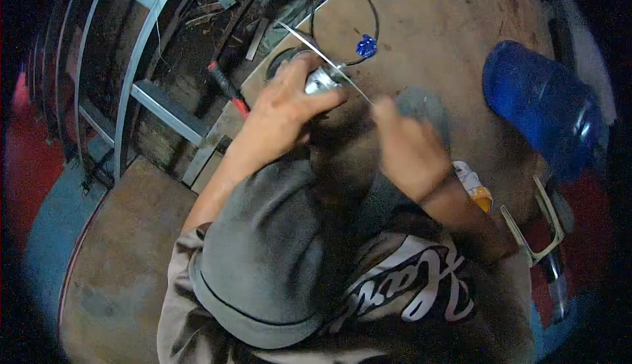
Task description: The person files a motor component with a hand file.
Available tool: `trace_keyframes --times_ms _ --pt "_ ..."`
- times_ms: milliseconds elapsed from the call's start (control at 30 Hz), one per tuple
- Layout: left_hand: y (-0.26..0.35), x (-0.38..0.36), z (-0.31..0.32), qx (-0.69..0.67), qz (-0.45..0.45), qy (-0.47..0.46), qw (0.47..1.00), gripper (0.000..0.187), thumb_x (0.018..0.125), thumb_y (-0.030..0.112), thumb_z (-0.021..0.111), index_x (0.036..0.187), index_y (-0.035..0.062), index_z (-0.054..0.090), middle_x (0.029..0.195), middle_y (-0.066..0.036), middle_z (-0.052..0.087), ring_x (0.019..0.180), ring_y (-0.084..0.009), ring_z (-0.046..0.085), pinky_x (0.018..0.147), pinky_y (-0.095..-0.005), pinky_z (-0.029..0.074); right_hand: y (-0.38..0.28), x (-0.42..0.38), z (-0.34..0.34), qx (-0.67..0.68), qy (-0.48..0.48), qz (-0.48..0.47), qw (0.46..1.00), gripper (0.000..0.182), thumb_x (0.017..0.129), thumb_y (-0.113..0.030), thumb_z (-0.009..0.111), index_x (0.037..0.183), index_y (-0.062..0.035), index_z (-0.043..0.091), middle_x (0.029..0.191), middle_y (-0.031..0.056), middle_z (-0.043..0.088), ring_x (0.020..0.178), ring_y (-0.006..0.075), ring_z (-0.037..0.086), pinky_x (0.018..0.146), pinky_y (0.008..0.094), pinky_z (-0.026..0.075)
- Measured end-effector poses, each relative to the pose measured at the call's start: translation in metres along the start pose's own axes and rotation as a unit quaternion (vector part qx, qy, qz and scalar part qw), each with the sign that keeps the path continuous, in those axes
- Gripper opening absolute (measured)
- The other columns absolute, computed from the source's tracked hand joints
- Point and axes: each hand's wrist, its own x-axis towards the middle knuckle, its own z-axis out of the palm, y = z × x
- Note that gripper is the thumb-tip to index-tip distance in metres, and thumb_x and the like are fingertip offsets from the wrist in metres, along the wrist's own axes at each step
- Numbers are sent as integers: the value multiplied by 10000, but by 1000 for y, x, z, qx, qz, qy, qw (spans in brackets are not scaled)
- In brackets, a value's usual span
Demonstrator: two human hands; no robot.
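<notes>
My left hand (pixel 283 104) is closed around a shiny silver metal piece (pixel 320 81), its thumb along the near side; part of the piece is hidden by the fingers. A long thin metal strip (pixel 316 47) lies slantwise across the top of the piece. At the strip's lower end is my right hand (pixel 411 150), its fingers curled round it and slightly blurred. Just beyond the left hand, a thin black cable (pixel 377 15) loops over the board, with crumpled shiny blue plastic (pixel 367 46) beside it.
A tool with a black and red handle (pixel 227 86) lies left of my left hand. Metal ladder-like framing (pixel 136 61) stands further left. On the right are a large blue water bottle (pixel 543 104), a white and orange packet (pixel 474 186) and a cream U-shaped frame (pixel 550 232).
</notes>
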Motion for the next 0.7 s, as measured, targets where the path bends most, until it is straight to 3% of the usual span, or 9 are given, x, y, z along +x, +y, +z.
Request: trace_keyframes --times_ms 67,200,267,333,433,533,600,667,700 --pt "4 3 -3 122 54 -4 991 482 605 -51 644 1037 161 632 1235 -209 483 1144 -392 504 928 -429 455 16 -31 5 -2 17 -20 1000 139 885 -104 465 1000 -28 475 708 236 639 672 416 654 599 534 517" --pt "4 7 3 61 46 -19 997 529 572 -44 664 1059 161 633 1267 -203 473 1165 -389 496 945 -427 446 -3 20 -3 20 27 10 999 123 893 -133 472 930 -20 506 703 217 652 636 370 673 571 510 540" --pt "3 9 3 36 30 -4 999 566 548 -47 671 1071 167 637 1270 -198 478 1163 -389 498 947 -425 444 -10 38 -1 -48 104 -51 992 132 908 -135 450 935 -17 503 708 239 643 643 397 663 585 507 544" --pt "4 4 -1 62 18 -13 998 583 534 -52 671 1073 166 640 1259 -197 490 1158 -392 502 947 -420 444 -3 13 9 18 30 20 999 142 910 -146 448 942 -20 507 702 243 639 642 394 662 571 493 544" --pt "1 5 -4 99 37 7 994 589 526 -53 674 1074 161 640 1248 -196 499 1155 -393 505 944 -418 443 19 -32 -7 16 1 -7 1000 160 914 -160 444 956 -23 513 710 253 639 650 390 667 576 498 544" --pt "2 12 3 104 80 -1 991 547 544 -42 666 1062 135 649 1225 -196 519 1135 -393 521 935 -414 444 -1 20 -3 47 19 25 998 173 912 -163 443 961 -12 511 712 249 645 664 384 673 584 499 547" --pt "7 16 -1 73 58 27 995 499 571 -34 648 1046 114 663 1213 -201 530 1120 -396 534 939 -407 442 -9 44 -1 1 83 -25 996 165 906 -153 450 945 -3 508 716 235 654 671 382 677 585 499 548" --pt "7 11 -1 93 53 12 994 491 583 -33 637 1048 119 670 1224 -204 523 1134 -390 535 948 -407 438 -13 36 0 15 105 -8 994 154 897 -143 461 929 0 508 707 218 659 671 382 678 575 495 548" --pt "8 12 0 26 -9 -4 1000 491 588 -36 636 1051 123 669 1231 -205 518 1141 -389 530 951 -410 437 -13 34 -2 23 100 -4 995 152 896 -140 460 927 1 507 699 215 658 667 386 677 569 491 547"
